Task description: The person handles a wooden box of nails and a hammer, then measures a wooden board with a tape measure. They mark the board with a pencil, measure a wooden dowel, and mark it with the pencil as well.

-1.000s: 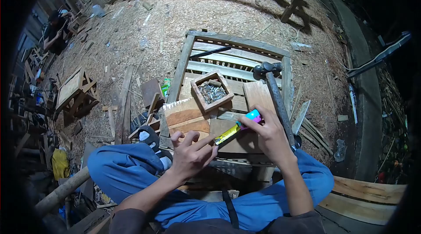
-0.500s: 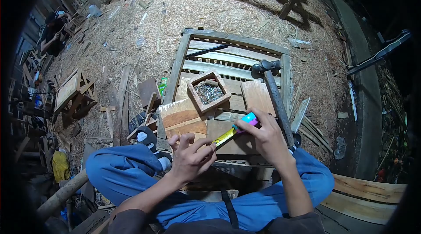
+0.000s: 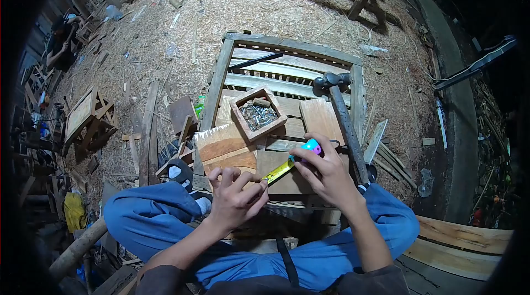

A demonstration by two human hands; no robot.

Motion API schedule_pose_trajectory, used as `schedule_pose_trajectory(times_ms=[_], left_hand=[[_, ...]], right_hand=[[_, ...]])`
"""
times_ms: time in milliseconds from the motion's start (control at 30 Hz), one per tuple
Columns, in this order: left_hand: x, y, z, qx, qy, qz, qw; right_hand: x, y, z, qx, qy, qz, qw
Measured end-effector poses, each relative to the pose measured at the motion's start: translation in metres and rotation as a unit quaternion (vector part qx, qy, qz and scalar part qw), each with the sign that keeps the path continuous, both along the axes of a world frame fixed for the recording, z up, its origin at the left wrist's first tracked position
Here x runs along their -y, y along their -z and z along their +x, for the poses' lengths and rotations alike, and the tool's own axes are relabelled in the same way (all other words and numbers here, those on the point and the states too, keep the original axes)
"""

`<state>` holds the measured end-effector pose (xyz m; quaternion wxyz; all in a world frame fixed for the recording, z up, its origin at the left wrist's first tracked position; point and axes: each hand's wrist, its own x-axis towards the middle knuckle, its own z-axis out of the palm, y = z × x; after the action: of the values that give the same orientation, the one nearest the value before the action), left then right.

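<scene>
A tape measure (image 3: pixel 310 148) with a blue and pink case sits in my right hand (image 3: pixel 329 172), whose fingers wrap round it. Its short yellow blade slants down to the left, where my left hand (image 3: pixel 236 196) pinches the tip between thumb and finger. Beneath both hands lies a brown board (image 3: pixel 281 180) on a slatted wooden frame (image 3: pixel 298 42). Beyond the tape stands a square wooden box (image 3: pixel 247 129) of nails. Left of it is a two-toned wood piece (image 3: pixel 225 148). A lighter board (image 3: pixel 320 120) and a hammer (image 3: pixel 348 124) lie on the right.
Wood shavings (image 3: pixel 248 2) cover the ground. A small wooden stool (image 3: pixel 83 118) stands at left, near long planks (image 3: pixel 149 129). Another person (image 3: pixel 62 43) sits at the far left. More planks (image 3: pixel 469 240) lie at lower right, beside my blue trouser legs (image 3: pixel 154 209).
The whole view has shifted slightly. My right hand has turned a little around the tape case, showing more of its pink side. Both hands keep their hold on the tape.
</scene>
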<state>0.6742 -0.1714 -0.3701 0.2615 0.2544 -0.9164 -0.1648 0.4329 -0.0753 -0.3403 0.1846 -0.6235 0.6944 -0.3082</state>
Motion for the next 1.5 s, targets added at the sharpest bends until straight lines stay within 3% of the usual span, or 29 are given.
schedule_pose_trajectory(times_ms=[67, 300, 667, 1500], left_hand=[[0.002, 0.002, 0.001, -0.005, 0.022, 0.004, 1.000], [0.002, 0.001, 0.004, -0.003, 0.037, 0.013, 0.999], [0.005, 0.001, 0.005, -0.008, 0.054, 0.042, 0.998], [0.003, -0.007, 0.007, -0.027, 0.033, 0.087, 0.995]], right_hand=[[0.001, 0.000, 0.002, 0.047, 0.016, 0.006, 0.999], [0.003, 0.001, -0.001, 0.040, 0.015, 0.003, 0.999], [0.010, -0.005, 0.002, 0.120, 0.029, 0.046, 0.991], [0.010, 0.006, 0.001, 0.087, 0.019, 0.000, 0.996]])
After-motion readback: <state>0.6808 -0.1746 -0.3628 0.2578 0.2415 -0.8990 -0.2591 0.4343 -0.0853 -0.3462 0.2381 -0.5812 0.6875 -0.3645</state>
